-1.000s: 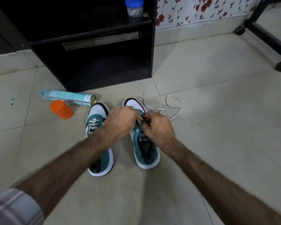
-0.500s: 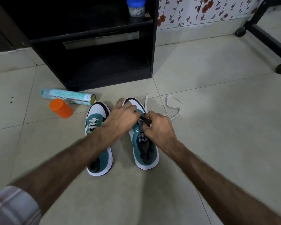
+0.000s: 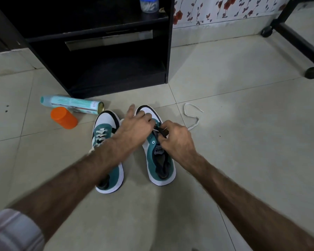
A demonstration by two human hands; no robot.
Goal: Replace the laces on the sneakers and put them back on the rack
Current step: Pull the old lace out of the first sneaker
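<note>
Lacing step: right hand [image 3: 177, 140] pinches the white lace [image 3: 193, 117] at the right sneaker [image 3: 153, 147]; left hand [image 3: 136, 125] grips its toe end. Next, probably thread the lower eyelet.

White lace [image 3: 192, 115] being drawn through right sneaker [image 3: 157, 151]: loose length on tiles now shorter, stretch that lay beside toe cap gone, only one loop left, well right of shoe. Left hand [image 3: 134, 125] being shifted forward over toe, one finger now stretched out past toe cap. Right hand [image 3: 176, 140] being kept at eyelets, pinching lace; dark tongue being pulled up between fingers.
</note>
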